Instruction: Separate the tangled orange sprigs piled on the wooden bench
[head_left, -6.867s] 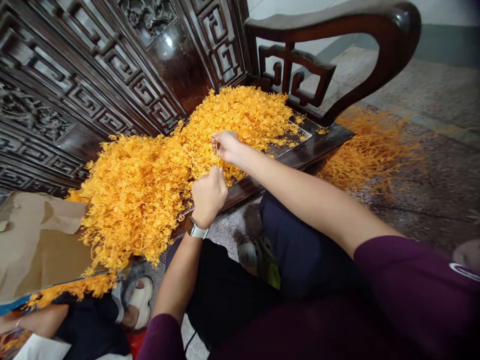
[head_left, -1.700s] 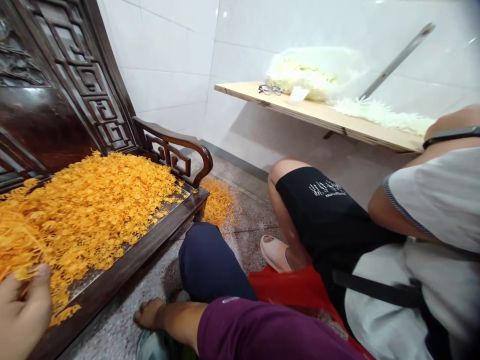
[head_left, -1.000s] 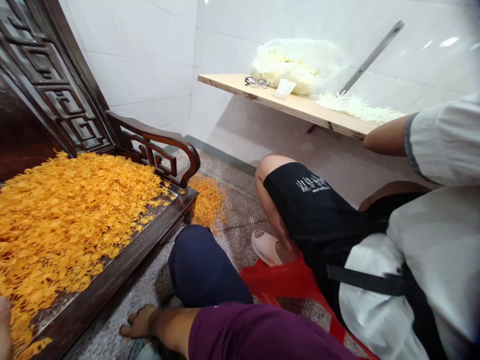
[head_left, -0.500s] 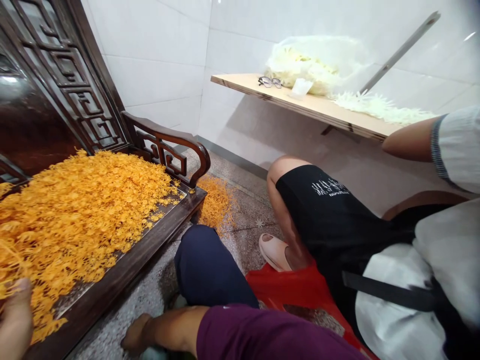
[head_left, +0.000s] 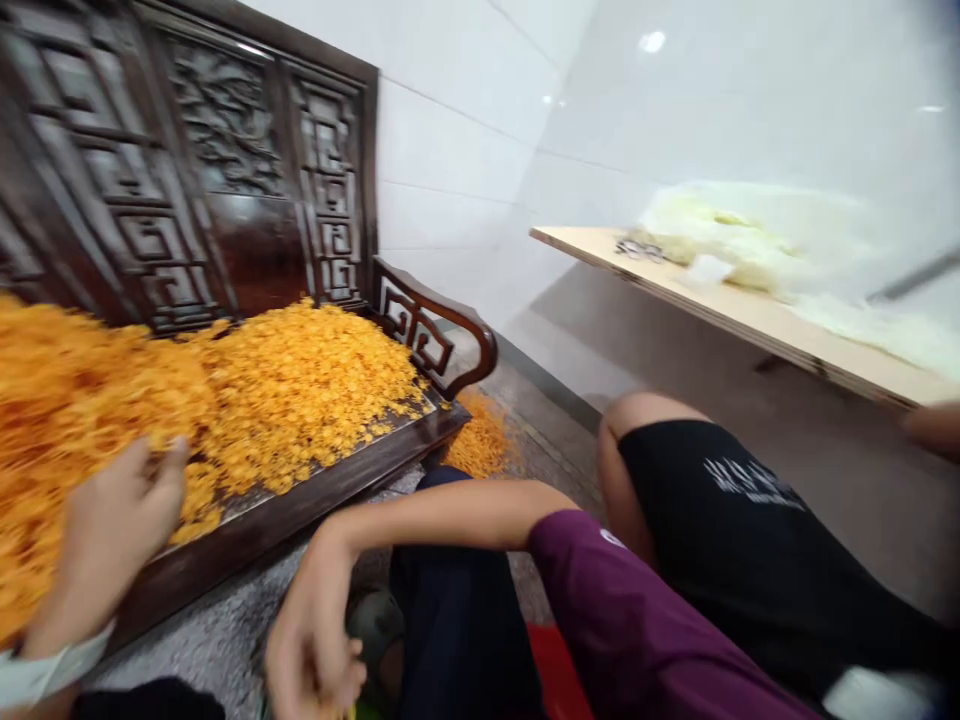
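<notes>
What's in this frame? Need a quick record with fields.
left hand: on orange curly strands
right hand: low over dark trousers; grip unclear
strands: heaped on a dark carved wooden bench
floor: orange spill by the bench end
nearby: co-worker in black shorts
shelf: plywood shelf

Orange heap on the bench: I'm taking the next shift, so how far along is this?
Early, it seems. Done: possibly the pale bundle bagged on the shelf, though I can't tell it's finished. In hand: the left hand is in the orange heap; the right hand is low, its contents unclear. Left: most of it, since the heap covers the bench, with more strands on the floor.
</notes>
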